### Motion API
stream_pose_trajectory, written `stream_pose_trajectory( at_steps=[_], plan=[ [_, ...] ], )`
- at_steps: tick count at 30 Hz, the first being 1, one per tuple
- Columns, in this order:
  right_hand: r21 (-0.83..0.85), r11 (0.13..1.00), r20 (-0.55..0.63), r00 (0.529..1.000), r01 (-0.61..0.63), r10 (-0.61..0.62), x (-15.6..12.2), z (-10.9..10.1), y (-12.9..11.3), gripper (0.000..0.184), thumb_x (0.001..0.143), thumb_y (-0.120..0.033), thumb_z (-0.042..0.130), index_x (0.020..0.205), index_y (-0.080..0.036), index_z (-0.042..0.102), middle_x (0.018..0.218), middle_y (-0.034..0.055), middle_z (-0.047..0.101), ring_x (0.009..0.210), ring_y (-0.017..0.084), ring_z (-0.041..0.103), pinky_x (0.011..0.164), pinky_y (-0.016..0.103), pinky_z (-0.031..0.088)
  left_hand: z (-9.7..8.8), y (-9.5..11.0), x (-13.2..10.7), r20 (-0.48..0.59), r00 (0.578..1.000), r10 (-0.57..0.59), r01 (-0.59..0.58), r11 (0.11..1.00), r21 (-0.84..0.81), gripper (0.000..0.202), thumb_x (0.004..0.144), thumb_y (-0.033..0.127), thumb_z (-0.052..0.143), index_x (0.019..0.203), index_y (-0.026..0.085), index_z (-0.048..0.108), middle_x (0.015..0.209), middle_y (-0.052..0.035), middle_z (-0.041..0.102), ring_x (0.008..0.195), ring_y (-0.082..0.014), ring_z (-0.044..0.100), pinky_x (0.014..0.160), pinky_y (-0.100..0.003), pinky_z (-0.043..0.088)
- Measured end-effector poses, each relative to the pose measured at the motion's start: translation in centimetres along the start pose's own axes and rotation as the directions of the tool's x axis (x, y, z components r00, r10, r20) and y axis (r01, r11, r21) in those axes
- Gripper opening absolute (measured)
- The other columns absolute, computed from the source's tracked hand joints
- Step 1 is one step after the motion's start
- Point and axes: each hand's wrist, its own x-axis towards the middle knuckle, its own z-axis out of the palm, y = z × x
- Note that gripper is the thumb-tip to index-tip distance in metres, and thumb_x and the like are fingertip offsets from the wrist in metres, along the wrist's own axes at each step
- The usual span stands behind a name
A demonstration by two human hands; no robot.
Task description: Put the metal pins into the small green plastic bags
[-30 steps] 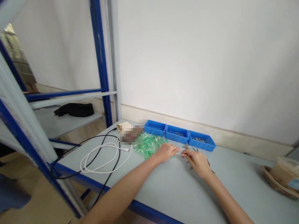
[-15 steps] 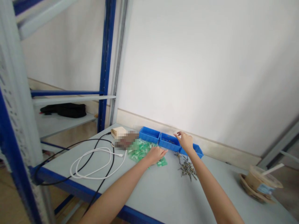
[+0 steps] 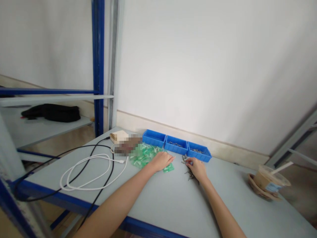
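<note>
My left hand (image 3: 162, 161) rests beside a heap of small green plastic packets (image 3: 145, 155), its fingers curled together. Whatever it may hold is hidden. Over a loose pile of small metal pieces, screw-like in shape (image 3: 190, 175), is my right hand (image 3: 196, 168), fingers bent in a pinch and covering part of the pile. What lies between those fingertips is too small to tell. Behind both hands stand three blue bins in a row: a left bin (image 3: 154, 141), a middle bin (image 3: 173, 149) and a right bin (image 3: 201, 157). Metal pieces lie in the middle and right bins.
A white cable (image 3: 83, 188) and a black cable (image 3: 37, 198) loop over the table's left side. Near them are a cream box (image 3: 119, 136) and a blurred-out item. At right, a lidded cup (image 3: 268, 181) stands in a carton holder. A white wall rises behind the bins.
My right hand has come down from above the bins to the metal pile, uncovering the middle and right bins. My left hand stays by the green packets. The view has shifted slightly right.
</note>
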Motion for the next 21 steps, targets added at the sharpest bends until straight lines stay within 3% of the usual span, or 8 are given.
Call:
stream_pose_trajectory(
  at_steps=[3,5,8,10,11,16,21],
  plan=[
    [0.156,0.988,-0.085,0.996,-0.011,0.024,0.2,-0.7,-0.7,0.015,0.076,-0.031,0.053,0.085,-0.022,0.062,0.082,0.0016,0.065,0.075,0.019,0.059,0.071,0.031,0.041,-0.3,0.1,-0.1,0.007,1.000,0.001,-0.001,1.000,0.001,0.043,0.092,0.033,0.031,0.072,0.012,0.062,0.075,-0.0108,0.065,0.073,-0.0200,0.062,0.066,-0.025,0.042],
    [0.390,0.920,-0.131,0.987,-0.038,0.096,0.5,-1.1,-1.1,0.020,0.073,-0.038,0.054,0.079,-0.019,0.058,0.080,0.0034,0.064,0.066,0.017,0.057,0.066,0.030,0.042,-0.5,0.4,-0.2,0.003,1.000,0.017,-0.017,1.000,-0.007,0.037,0.092,0.036,0.034,0.080,0.013,0.061,0.074,-0.0084,0.065,0.072,-0.0196,0.062,0.064,-0.024,0.041],
    [0.753,0.656,-0.073,0.985,-0.049,0.158,0.8,-1.5,-1.8,0.034,0.065,-0.049,0.059,0.073,-0.018,0.052,0.069,0.0039,0.060,0.056,0.015,0.053,0.056,0.027,0.041,-0.6,1.3,-0.4,-0.014,0.998,0.064,-0.065,0.997,-0.045,0.032,0.087,0.043,0.043,0.100,0.017,0.055,0.074,-0.0039,0.065,0.071,-0.0193,0.063,0.061,-0.023,0.041],
    [0.857,0.512,-0.021,0.990,-0.055,0.141,0.8,-1.5,-2.5,0.038,0.062,-0.053,0.061,0.071,-0.018,0.049,0.061,0.0012,0.056,0.052,0.014,0.051,0.052,0.026,0.040,-0.4,2.1,-0.4,-0.018,0.996,0.089,-0.091,0.993,-0.077,0.035,0.084,0.045,0.047,0.107,0.019,0.052,0.076,-0.0025,0.066,0.072,-0.0190,0.063,0.061,-0.023,0.041],
    [0.875,0.481,-0.013,0.991,-0.054,0.133,0.7,-1.4,-2.8,0.040,0.061,-0.054,0.062,0.069,-0.018,0.048,0.058,0.0001,0.054,0.052,0.013,0.050,0.052,0.025,0.039,-0.3,2.5,-0.5,-0.018,0.996,0.092,-0.093,0.992,-0.087,0.034,0.084,0.045,0.047,0.107,0.019,0.052,0.078,-0.0024,0.066,0.073,-0.0187,0.063,0.061,-0.023,0.041],
    [0.864,0.503,-0.053,0.985,-0.036,0.162,0.4,-1.1,-3.7,0.043,0.059,-0.057,0.063,0.061,-0.018,0.047,0.053,-0.0015,0.050,0.050,0.011,0.045,0.051,0.024,0.038,-0.4,2.8,-0.3,-0.072,0.997,0.005,-0.014,0.992,-0.127,0.024,0.091,0.034,0.039,0.095,0.018,0.057,0.086,-0.0023,0.066,0.077,-0.0153,0.062,0.064,-0.021,0.041],
    [0.873,0.459,0.075,0.975,-0.165,0.208,0.4,-0.8,-3.8,0.050,0.053,-0.063,0.064,0.057,-0.018,0.044,0.046,-0.0029,0.048,0.038,0.008,0.038,0.040,0.022,0.029,-0.5,2.3,-0.1,-0.089,0.995,0.049,-0.057,0.994,-0.094,0.026,0.088,0.040,0.044,0.098,0.019,0.055,0.084,-0.0015,0.066,0.076,-0.0152,0.062,0.065,-0.021,0.042]
  ],
)
